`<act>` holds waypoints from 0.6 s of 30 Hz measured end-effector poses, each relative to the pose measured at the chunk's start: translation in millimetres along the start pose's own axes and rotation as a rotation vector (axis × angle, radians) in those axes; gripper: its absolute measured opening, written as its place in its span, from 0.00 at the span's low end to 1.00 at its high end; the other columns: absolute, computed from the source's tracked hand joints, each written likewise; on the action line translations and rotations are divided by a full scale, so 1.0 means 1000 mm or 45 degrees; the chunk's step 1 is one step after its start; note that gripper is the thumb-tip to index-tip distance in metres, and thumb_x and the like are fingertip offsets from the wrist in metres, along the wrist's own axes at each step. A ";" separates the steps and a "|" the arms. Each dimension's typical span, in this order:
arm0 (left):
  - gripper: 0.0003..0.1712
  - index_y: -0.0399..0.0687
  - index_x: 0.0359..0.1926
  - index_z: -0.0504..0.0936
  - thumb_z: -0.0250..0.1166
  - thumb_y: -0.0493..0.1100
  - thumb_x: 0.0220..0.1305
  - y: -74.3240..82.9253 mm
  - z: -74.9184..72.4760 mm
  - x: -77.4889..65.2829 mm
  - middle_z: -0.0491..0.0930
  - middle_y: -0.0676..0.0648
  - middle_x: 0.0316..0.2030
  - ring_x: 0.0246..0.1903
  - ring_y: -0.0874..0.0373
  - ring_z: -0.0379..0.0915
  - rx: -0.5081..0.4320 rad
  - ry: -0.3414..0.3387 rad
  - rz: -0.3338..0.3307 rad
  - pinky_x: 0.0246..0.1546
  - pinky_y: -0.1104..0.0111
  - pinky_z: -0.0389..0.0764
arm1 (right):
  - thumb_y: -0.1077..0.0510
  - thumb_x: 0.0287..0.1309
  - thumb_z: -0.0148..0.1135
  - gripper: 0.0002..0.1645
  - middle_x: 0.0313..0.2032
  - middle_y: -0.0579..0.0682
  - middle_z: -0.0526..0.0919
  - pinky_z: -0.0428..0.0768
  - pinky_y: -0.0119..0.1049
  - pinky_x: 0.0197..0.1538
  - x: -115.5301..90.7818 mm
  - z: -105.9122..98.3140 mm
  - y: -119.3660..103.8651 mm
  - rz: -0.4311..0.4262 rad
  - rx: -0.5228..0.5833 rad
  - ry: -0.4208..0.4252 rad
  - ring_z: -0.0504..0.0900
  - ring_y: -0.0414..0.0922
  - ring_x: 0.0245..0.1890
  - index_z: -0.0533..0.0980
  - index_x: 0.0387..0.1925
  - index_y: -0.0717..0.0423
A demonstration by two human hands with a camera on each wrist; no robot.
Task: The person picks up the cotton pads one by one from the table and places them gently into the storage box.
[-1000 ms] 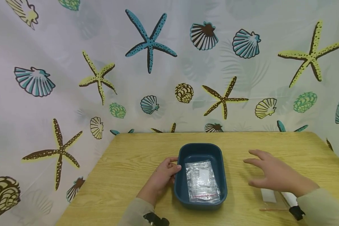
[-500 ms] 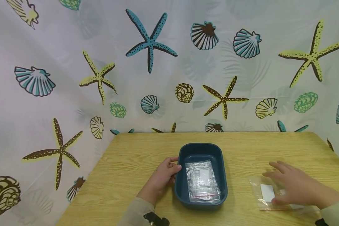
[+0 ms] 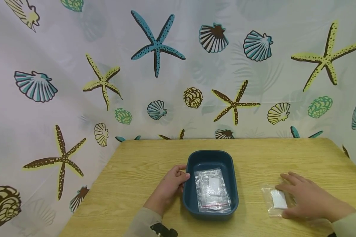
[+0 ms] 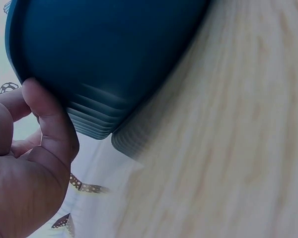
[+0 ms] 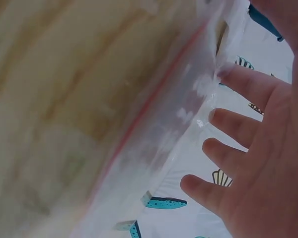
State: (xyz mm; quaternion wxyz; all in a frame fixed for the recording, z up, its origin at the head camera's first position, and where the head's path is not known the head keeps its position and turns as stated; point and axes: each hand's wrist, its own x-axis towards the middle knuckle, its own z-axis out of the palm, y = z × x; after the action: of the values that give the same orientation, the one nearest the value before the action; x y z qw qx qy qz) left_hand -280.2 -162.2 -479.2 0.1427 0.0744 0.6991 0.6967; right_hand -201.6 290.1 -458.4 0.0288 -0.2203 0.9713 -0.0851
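A dark blue plastic bin (image 3: 235,184) stands on the table, with several clear zip bags (image 3: 206,197) stacked inside; one shows a white label. My left hand (image 3: 172,184) holds the bin's left side, thumb at the rim. In the left wrist view the thumb lies against the bin's wall (image 4: 109,54). My right hand (image 3: 311,197) is over another clear zip bag (image 3: 270,197) with a white rectangle in it. Thumb and fingers lie about that bag, and a fingertip touches its plastic in the right wrist view. The fingers (image 5: 233,126) there are fairly straight.
The wood-grain table (image 3: 148,154) reaches back to a white curtain (image 3: 172,89) printed with starfish and shells. The curtain also hangs at the left and right. The right hand covers part of the table surface and whatever lies beneath it.
My right hand has come down from above the table on the right onto the zip bag, which has since shifted slightly left and back. The left hand and the bin have stayed put.
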 end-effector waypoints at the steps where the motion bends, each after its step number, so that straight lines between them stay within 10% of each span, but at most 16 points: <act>1: 0.28 0.39 0.70 0.67 0.62 0.41 0.74 0.000 0.000 0.000 0.77 0.40 0.40 0.28 0.56 0.73 0.003 -0.001 0.001 0.26 0.69 0.76 | 0.21 0.42 0.70 0.51 0.69 0.64 0.67 0.65 0.75 0.56 0.000 0.001 0.000 -0.005 0.000 0.013 0.61 0.72 0.68 0.80 0.60 0.49; 18: 0.27 0.41 0.70 0.67 0.61 0.42 0.74 0.001 0.000 -0.001 0.78 0.39 0.42 0.30 0.55 0.73 0.025 0.003 -0.013 0.28 0.68 0.76 | 0.29 0.43 0.75 0.41 0.66 0.62 0.70 0.65 0.72 0.60 0.008 0.003 -0.005 0.024 0.097 0.062 0.60 0.70 0.68 0.81 0.53 0.50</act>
State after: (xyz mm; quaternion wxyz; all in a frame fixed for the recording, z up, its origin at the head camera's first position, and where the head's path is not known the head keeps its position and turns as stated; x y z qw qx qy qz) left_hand -279.4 -162.6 -477.7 0.1445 0.0715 0.7064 0.6892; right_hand -206.8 281.4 -460.3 0.0142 -0.2078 0.9698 -0.1269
